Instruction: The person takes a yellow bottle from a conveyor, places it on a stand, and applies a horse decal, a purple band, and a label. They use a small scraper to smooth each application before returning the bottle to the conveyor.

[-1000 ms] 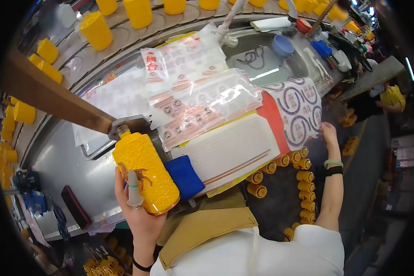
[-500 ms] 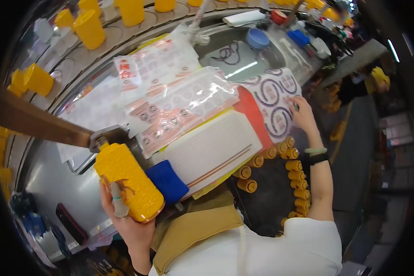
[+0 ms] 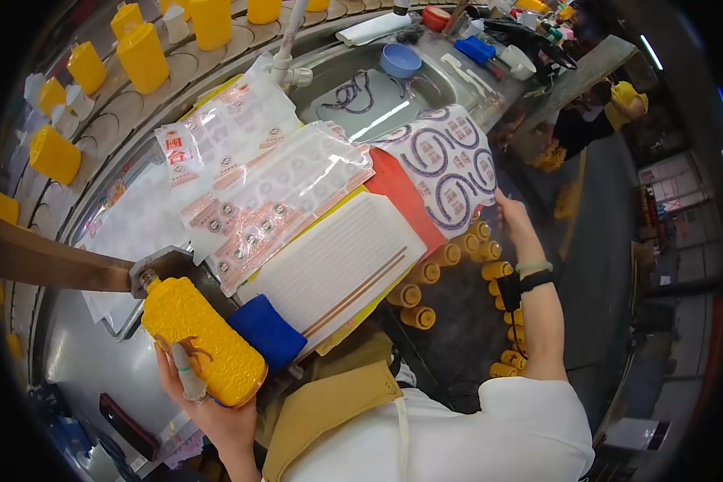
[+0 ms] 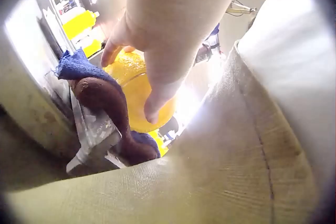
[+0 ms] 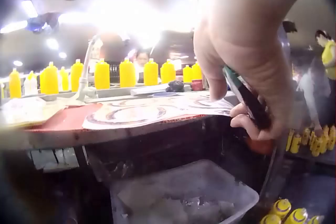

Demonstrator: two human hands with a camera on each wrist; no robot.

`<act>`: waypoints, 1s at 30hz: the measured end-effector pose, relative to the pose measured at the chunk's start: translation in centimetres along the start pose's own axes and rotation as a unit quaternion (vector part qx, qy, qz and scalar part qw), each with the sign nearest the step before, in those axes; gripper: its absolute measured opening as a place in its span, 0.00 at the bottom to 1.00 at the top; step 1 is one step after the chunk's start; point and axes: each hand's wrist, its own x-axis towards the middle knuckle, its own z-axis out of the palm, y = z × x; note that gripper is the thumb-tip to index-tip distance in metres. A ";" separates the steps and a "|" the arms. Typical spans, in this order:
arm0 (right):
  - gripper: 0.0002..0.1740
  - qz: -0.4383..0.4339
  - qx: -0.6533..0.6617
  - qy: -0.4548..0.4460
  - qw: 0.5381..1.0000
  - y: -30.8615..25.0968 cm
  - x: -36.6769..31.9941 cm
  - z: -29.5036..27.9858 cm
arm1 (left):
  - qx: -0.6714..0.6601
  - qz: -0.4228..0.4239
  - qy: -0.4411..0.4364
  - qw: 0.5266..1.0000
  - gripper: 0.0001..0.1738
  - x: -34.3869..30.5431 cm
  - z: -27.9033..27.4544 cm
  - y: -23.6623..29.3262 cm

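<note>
My left hand grips the lower end of a yellow embossed bottle. A grey cover with a green band sits on one of its fingers. The bottle's neck meets a metal holder at the end of a wooden beam. In the left wrist view, the fingers curl round the bottle's base. My right hand is at the right edge of a sticker sheet with purple curved designs. In the right wrist view its fingers curl round a slim dark tool with a green edge, fingertips right at the sheet's corner.
A blue cloth lies beside the bottle. Clear printed sheets and a white ribbed pad cover the bench. A sink holds a blue bowl. Yellow bottles line the conveyor; a plastic bin stands below.
The head view has swung, so the bench shifts left. My right hand reached in over the sticker sheet and is back at its right edge. The left hand keeps its grip on the bottle.
</note>
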 end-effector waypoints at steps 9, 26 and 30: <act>0.36 -0.181 -0.180 0.071 0.964 -1.8 -2.6 2.9 | 0.000 0.001 -0.008 1.000 0.69 -0.1 0.0 0.2; 0.17 -0.004 -0.003 -0.150 0.989 0.4 -7.5 3.4 | -0.032 -0.004 -0.001 0.999 0.70 0.0 0.2 -0.1; 0.18 -0.011 -0.034 -0.142 0.989 1.3 -6.7 2.6 | -0.058 -0.023 -0.004 0.998 0.72 -0.2 0.3 -0.3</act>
